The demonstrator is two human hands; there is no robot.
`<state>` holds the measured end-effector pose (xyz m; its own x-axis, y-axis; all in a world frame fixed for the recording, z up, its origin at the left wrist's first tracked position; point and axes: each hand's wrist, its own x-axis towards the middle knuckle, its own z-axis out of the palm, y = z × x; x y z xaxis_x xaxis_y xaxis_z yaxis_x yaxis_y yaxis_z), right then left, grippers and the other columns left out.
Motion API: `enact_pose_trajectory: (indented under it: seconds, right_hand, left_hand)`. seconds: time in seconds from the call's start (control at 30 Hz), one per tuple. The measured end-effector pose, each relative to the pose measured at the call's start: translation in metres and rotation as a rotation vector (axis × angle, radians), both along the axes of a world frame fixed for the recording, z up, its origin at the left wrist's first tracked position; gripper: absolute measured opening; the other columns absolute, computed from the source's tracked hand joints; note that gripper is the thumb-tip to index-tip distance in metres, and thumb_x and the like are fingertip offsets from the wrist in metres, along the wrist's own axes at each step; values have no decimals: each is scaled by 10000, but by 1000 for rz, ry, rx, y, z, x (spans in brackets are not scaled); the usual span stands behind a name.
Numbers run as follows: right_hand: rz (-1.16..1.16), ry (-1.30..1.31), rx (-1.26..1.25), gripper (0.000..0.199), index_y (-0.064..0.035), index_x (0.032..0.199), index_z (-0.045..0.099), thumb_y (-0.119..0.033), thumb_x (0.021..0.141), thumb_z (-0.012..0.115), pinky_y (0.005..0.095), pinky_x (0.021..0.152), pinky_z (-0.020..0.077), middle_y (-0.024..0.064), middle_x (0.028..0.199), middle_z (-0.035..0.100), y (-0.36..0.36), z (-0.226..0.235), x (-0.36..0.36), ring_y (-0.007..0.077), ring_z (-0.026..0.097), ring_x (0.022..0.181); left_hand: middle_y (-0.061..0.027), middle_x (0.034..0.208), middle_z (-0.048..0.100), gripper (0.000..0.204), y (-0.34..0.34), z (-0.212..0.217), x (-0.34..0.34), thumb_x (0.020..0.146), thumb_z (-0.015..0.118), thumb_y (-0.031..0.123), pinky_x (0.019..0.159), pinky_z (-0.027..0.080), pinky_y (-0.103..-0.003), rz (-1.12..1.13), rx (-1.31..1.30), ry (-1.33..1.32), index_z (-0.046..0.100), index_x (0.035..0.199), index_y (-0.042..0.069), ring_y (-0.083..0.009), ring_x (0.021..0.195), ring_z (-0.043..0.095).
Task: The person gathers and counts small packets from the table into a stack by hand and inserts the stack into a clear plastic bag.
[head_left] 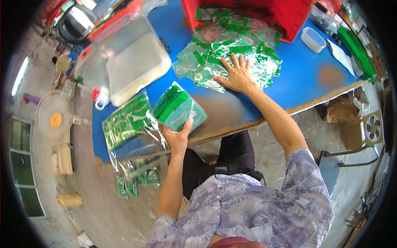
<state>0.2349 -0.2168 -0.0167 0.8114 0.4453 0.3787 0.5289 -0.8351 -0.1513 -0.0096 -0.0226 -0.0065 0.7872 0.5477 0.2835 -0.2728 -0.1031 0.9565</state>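
My left hand (178,136) grips a stack of clear plastic packets (182,108) with green bands, its thumb on top near the stack's lower corner. Over the blue table, my right hand (237,75) lies with fingers spread on a loose heap of similar packets (206,62). That heap spills out of a tipped red bin (295,18). Left of the held stack, a large clear bag (128,120) with green packets inside rests at the table's edge. Some of its clear plastic hangs over the edge.
A big translucent tub (138,66) stands at the table's left, beside a white-and-red bottle (100,98). At right are a small clear container (313,40) and a green tray (357,56). More green packets (138,173) lie below the table's left edge. A box fan (373,127) stands at far right.
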Motion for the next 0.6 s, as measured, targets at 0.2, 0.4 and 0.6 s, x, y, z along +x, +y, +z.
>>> enact_pose_trajectory:
  seconds: [0.2,0.4,0.6]
  right_hand:
    - [53,-74,113,770,-101,1455,479,-637,908,561,684,1097,248,294,1483,400,-14,23,-31,496,310,1404]
    - [264,59,94,516,-3,1182,621,-468,974,533,502,950,467,236,1166,608,142,27,-78,402,566,1132]
    - [722,130,187,439,10,1070,653,-393,1016,486,446,857,516,195,1064,640,142,10,-131,366,625,986]
  left_hand:
    - [-67,1219,623,521,-30,10,-80,823,724,41,1003,503,-399,-149,-897,62,532,1307,37,-224,1117,619]
    - [-115,1319,581,583,-37,-11,-110,846,696,74,1056,484,-483,-222,-1192,205,469,1383,51,-309,1227,576]
    - [-87,1308,590,601,-6,-10,-151,816,690,-3,1080,467,-423,-132,-1112,95,478,1376,50,-252,1214,589]
